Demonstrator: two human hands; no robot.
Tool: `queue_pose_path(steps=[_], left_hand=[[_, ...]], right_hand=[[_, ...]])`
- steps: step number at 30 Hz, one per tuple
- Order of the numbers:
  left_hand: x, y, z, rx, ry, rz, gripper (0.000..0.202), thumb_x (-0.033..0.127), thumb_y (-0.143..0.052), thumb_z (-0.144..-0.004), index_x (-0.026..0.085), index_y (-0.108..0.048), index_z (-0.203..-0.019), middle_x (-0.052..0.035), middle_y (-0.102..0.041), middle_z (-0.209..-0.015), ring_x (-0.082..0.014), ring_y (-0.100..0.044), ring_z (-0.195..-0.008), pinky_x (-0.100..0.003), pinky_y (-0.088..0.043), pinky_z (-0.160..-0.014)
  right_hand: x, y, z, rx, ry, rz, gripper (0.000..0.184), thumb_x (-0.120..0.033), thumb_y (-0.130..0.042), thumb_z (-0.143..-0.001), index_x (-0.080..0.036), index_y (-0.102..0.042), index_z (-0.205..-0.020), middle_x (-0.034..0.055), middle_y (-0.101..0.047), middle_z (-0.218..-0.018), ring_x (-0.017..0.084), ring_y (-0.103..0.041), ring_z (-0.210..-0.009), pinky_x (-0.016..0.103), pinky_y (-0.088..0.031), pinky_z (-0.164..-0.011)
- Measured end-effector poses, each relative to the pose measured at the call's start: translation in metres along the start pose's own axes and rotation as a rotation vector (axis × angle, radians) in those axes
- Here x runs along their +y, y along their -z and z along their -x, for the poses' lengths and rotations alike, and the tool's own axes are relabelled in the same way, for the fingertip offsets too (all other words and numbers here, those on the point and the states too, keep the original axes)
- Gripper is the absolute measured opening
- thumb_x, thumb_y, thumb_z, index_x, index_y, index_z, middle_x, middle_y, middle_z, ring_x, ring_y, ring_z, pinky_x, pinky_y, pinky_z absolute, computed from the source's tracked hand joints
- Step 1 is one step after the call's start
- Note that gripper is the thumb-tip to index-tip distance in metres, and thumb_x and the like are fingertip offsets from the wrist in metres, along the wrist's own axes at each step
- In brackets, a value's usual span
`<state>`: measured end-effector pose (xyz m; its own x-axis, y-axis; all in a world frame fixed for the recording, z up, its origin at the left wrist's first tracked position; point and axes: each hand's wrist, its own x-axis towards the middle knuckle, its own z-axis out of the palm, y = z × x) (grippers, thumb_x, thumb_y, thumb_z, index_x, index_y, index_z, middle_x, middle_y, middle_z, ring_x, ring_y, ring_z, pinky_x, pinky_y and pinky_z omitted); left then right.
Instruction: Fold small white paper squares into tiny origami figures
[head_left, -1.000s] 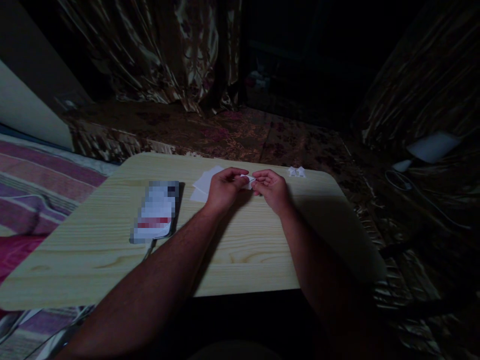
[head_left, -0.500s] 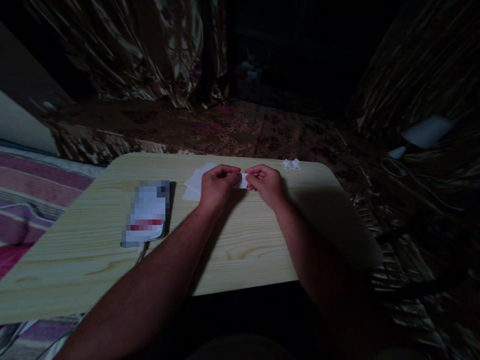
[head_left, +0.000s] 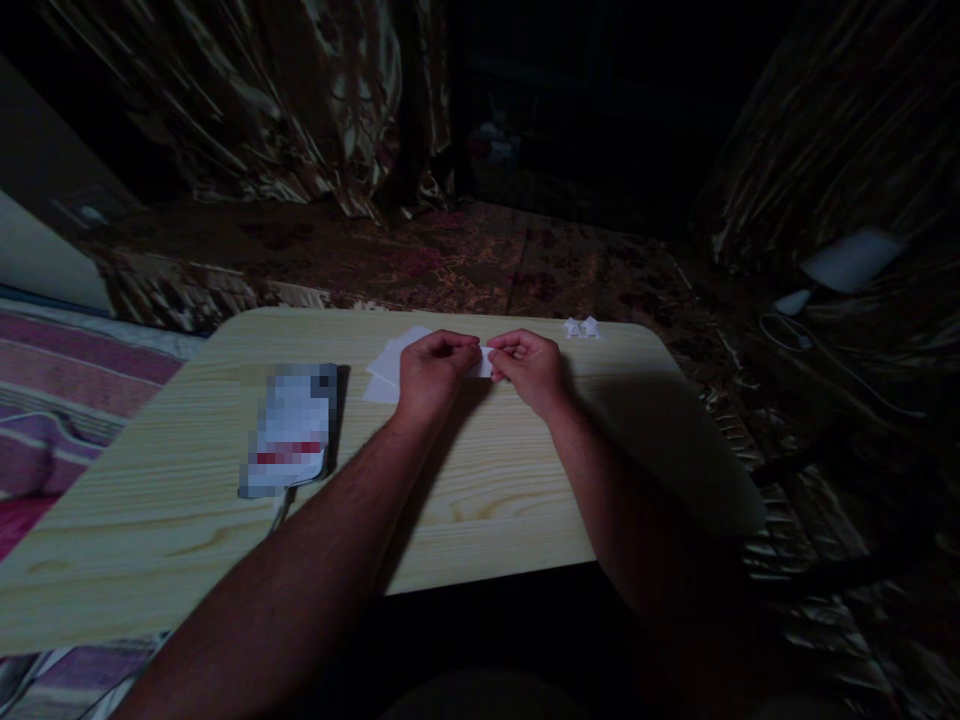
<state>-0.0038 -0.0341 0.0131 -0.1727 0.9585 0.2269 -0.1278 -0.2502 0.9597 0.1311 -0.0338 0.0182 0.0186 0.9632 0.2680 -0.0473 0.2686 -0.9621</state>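
Between my hands is a small piece of white paper (head_left: 482,367), its ends hidden by my fingers. My left hand (head_left: 433,375) pinches its left end between thumb and fingers. On the right end, my right hand (head_left: 531,365) grips it the same way. White paper sheets (head_left: 382,378) lie overlapping on the table just left of my left hand. Beyond my right hand, near the far edge, sit two small folded white paper pieces (head_left: 582,328); their exact shape is too small to make out.
The pale wooden table (head_left: 495,500) has a phone (head_left: 292,425) at its left, blurred by pixels, with a cable (head_left: 281,508) running from its lower end. A white lamp (head_left: 851,262) stands in the dark at right. Striped bedding (head_left: 52,370) lies beyond the left edge.
Both hands keep their pinch on the paper and have barely moved. The whole view has shifted very slightly.
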Motion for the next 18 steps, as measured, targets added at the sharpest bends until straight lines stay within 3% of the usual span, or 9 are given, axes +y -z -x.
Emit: queue_pose_path(steps=[18], left_hand=[[0.001,-0.0013,0.0006,0.02,-0.007,-0.055,0.019,0.024,-0.071,-0.061,0.014,-0.072,-0.077,-0.0017,-0.064,-0.064,-0.0121,-0.056,-0.056,-0.024,-0.043,-0.055]], right_hand=[[0.0017,-0.0011,-0.0005,0.014,0.013,-0.006,0.012,-0.021,-0.067,-0.066,-0.016,-0.063,-0.076,-0.0035,-0.061,-0.056,0.009,-0.057,-0.046,0.021,-0.048,-0.046]])
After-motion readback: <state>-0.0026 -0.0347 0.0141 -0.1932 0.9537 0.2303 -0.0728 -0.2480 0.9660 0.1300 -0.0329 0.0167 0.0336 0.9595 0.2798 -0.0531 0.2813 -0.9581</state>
